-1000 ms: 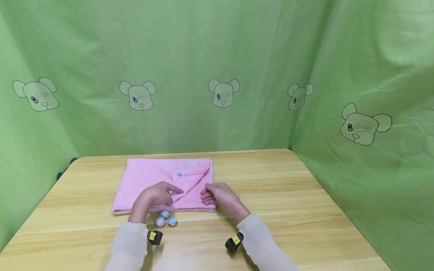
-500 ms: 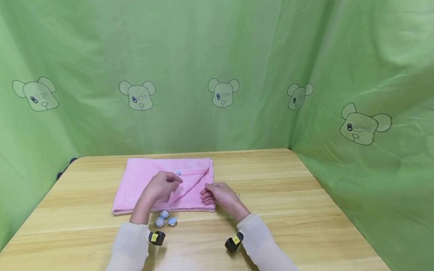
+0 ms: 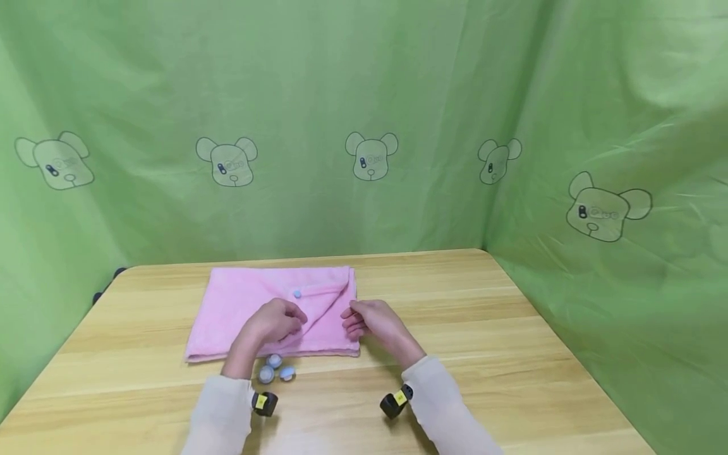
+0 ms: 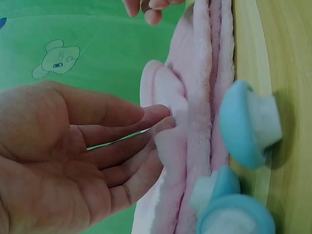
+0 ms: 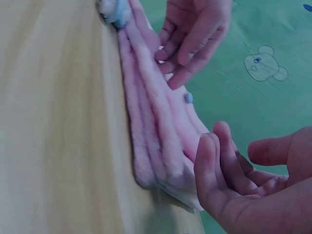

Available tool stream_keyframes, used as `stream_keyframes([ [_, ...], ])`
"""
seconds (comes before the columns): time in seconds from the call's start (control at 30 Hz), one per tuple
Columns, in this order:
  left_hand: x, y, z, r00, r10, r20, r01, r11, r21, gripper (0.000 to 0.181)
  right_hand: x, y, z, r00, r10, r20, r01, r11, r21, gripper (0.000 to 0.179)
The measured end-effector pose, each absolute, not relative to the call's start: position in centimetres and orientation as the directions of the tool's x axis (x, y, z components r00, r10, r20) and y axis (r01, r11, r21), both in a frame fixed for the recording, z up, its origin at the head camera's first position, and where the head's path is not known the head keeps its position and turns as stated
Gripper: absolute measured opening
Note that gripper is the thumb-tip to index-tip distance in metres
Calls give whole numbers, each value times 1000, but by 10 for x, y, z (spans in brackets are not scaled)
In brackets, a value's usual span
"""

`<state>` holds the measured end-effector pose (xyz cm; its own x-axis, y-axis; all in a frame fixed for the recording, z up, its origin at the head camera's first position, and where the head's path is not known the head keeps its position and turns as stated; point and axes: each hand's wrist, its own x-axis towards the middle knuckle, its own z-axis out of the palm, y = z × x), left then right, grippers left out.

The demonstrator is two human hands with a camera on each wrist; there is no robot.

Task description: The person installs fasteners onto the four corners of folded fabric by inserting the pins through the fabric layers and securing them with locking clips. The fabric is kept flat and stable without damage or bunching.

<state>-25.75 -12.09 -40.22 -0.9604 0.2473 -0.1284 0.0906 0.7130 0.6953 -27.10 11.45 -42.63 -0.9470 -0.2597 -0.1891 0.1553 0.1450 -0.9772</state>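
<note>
On my feed: the pink cloth (image 3: 239, 300) lies folded on the table (image 3: 483, 354), with a loose flap (image 3: 318, 303) over its right part. 1 small blue piece (image 3: 297, 294) sits by the flap's upper left corner; 3 blue-capped pieces (image 3: 287, 373) rest just off the near edge.

Left hand (image 3: 277, 321): over the flap, fingers loosely bent, slightly parted, nothing clearly pinched. Can't tell if the tips touch. Right hand (image 3: 378, 323): at the cloth's right edge, fingers bent, thumb apart from them, holding nothing.

I read the step as adjusting that flap. I'd press the right edge down so lower layers don't drag, then pinch only the top layer with the left. Plush will probably creep; I'd go slow and avoid knocking the 3 loose pieces.
</note>
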Motion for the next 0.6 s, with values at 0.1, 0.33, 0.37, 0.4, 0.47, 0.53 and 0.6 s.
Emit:
stream_keyframes([
  [0.1,-256,-115,-400,-960,257,-108,107,699,707,23,-274,119,-423,-955,-233,-183,157,125,-980,38],
  [0.33,-250,-98,-397,-962,266,-67,138,680,720,18,-279,130,-420,-970,-167,-178,156,136,-978,37],
  [0.37,-250,-95,-398,-961,268,-64,143,685,714,17,-280,131,-419,-971,-158,-179,157,139,-978,36],
  [0.4,-249,-92,-398,-961,268,-65,144,689,711,16,-280,132,-419,-972,-150,-179,158,144,-977,36],
  [0.47,-249,-87,-400,-959,275,-71,147,692,707,16,-280,134,-418,-975,-133,-179,159,148,-976,36],
  [0.53,-248,-81,-402,-955,287,-75,150,687,711,17,-281,135,-417,-977,-119,-176,157,154,-975,35],
  [0.6,-248,-75,-405,-952,297,-79,155,687,710,20,-282,136,-417,-979,-109,-174,156,162,-974,34],
])
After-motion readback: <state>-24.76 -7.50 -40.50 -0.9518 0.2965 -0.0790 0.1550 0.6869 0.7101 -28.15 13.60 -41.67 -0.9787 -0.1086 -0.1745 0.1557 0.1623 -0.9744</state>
